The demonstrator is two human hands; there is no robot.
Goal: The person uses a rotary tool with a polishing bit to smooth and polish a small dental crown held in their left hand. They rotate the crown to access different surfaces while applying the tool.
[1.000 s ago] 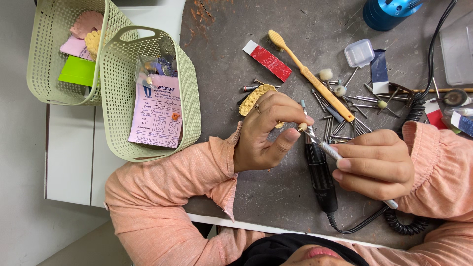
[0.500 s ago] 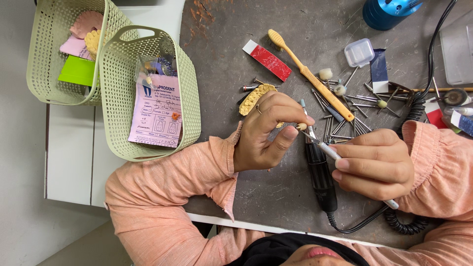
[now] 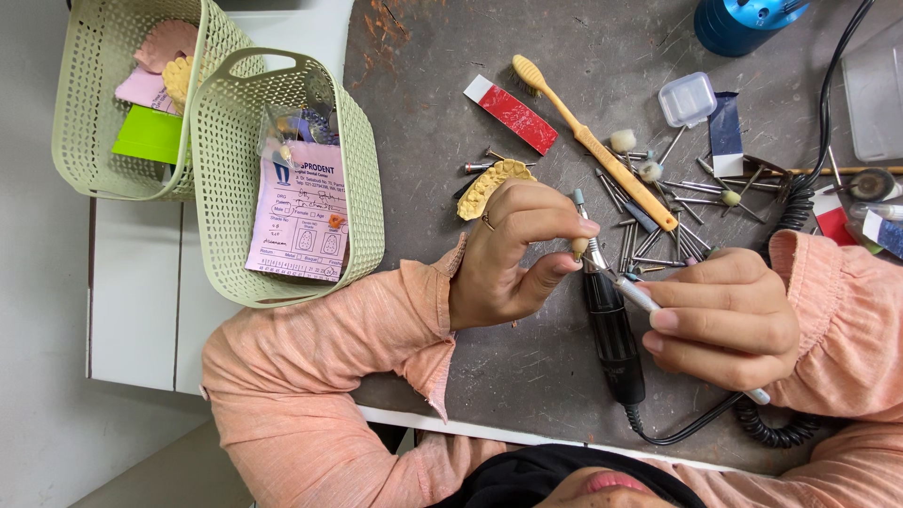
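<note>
- Left hand [image 3: 513,254]: closed in a pinch; a small tooth-coloured piece [image 3: 577,247] is held between thumb and fingertips, just above the grey worktop [image 3: 527,376].
- Right hand [image 3: 724,315]: curled shut around a slim silver instrument [image 3: 641,297], gripped like a pen, its tip set against the piece.
- A black handpiece [image 3: 613,334] is laid on the worktop under both hands, untouched.
- A yellow dental cast [image 3: 489,185] is seen just beside the left hand; burs [image 3: 677,193] and a toothbrush [image 3: 602,155] are scattered beyond.
- Progress, as judged: work on the piece is under way; how much is finished cannot be told, as the surface is too small.
</note>
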